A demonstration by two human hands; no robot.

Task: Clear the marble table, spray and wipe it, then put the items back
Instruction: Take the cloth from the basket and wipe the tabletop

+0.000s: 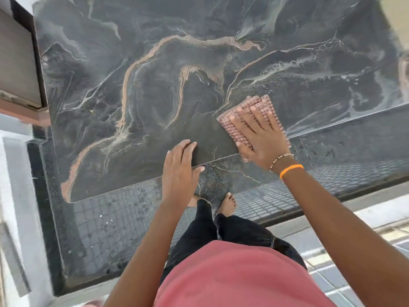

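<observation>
Nearby, dark cabinet [21, 63] beside marble table [155, 89]

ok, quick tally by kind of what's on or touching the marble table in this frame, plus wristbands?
Tables: 1, marble table
Cloths: 1, pink cloth, under the right hand
Hands: 2, right hand flat on the cloth, left hand resting on the table's near edge
Wristbands: 2, orange band, beaded bracelet
Total: 6
</observation>
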